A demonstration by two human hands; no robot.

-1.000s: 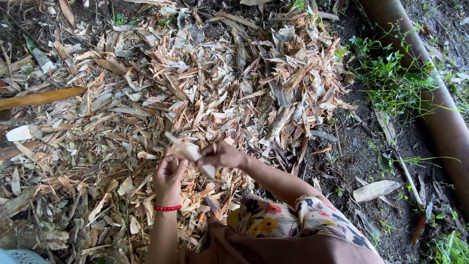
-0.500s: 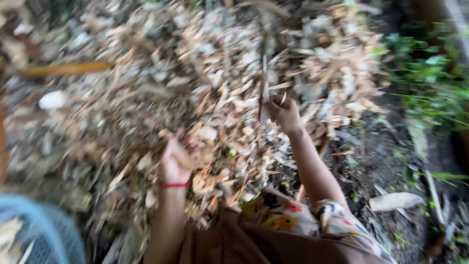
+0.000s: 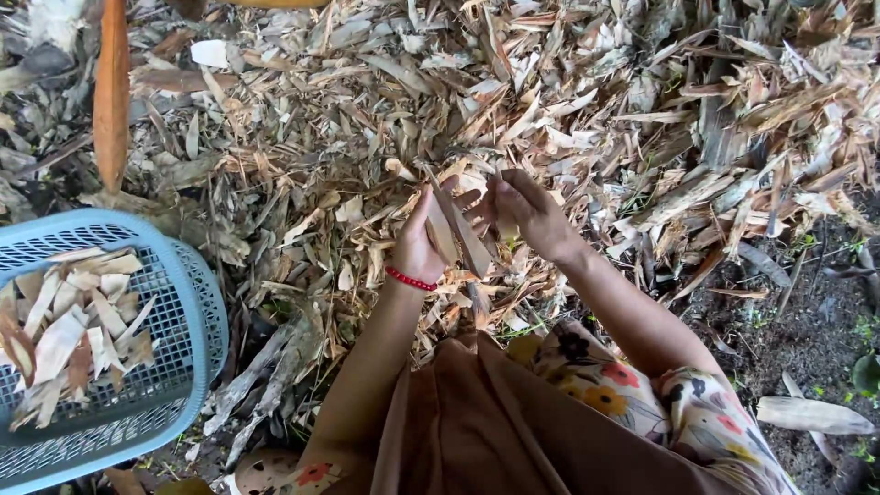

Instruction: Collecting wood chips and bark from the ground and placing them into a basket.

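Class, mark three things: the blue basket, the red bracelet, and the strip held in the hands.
blue basket (image 3: 197, 302), head view, right rim.
red bracelet (image 3: 410, 279), head view, middle of band.
strip (image 3: 463, 234), head view, mid-length.

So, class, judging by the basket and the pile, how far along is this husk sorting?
Done: the blue basket holds a shallow layer of pale husk pieces, well short of full. In hand: the left hand and right hand hold a long brown strip between them. Left: a large heap of dry husks covers the ground.
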